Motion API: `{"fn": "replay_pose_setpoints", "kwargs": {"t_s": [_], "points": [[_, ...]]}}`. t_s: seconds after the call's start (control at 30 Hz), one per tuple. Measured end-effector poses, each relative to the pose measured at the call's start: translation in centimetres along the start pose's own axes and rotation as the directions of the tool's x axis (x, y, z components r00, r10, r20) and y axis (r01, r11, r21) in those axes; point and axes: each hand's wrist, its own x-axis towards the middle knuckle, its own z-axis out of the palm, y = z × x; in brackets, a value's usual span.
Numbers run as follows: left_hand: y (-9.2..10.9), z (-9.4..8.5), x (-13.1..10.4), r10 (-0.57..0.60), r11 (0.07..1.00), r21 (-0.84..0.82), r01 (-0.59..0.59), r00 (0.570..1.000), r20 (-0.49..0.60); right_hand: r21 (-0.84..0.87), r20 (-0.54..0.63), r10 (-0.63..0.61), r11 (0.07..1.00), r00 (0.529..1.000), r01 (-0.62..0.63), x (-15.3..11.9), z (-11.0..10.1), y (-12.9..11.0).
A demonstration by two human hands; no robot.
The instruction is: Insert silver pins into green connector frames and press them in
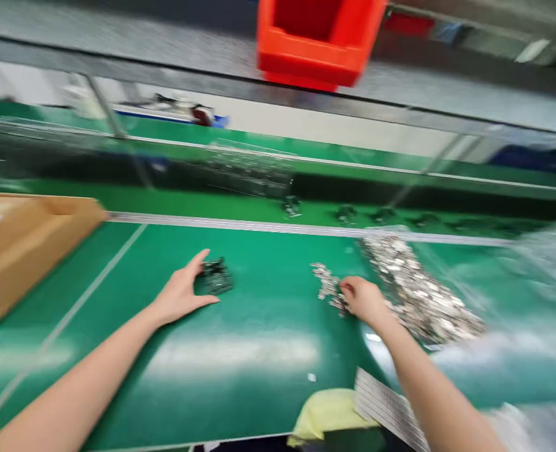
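On the green tabletop, my left hand (183,290) is spread, thumb and fingers apart around the left side of a small dark part (217,276). Whether it touches that part is unclear. Farther right, my right hand (363,297) has its fingers pinched together at the edge of a small scatter of silvery metal pieces (325,280); what the fingertips hold, if anything, is too small to make out. Just beyond that hand lies a large heap of shiny metal pieces (428,292) on clear plastic.
A cardboard box (21,251) stands at the left. A red bin (315,56) sits on the shelf overhead. Behind the metal strip, dark parts (346,214) lie in a row. Yellow cloth (329,411) and a white printed sheet (386,402) are at the front edge.
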Motion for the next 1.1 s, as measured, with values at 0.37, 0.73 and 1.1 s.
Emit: {"fn": "replay_pose_setpoints", "kwargs": {"t_s": [0.37,0.73,1.1], "points": [[3.0,4.2,-0.2,-0.179,0.656,-0.730,0.191,0.979,0.095,-0.028,0.094,0.131,0.991,0.987,-0.129,-1.8,-1.6,0.1],[10.4,11.2,-1.5,0.084,0.231,-0.929,0.288,0.946,0.314,-0.179,0.232,0.101,0.982,0.967,-0.059,0.6,-1.1,-1.5],[10.1,11.1,-1.4,0.163,0.204,-0.919,0.339,0.913,0.373,0.020,0.117,0.082,0.996,0.990,-0.085,-0.6,-1.3,-1.3]]}}
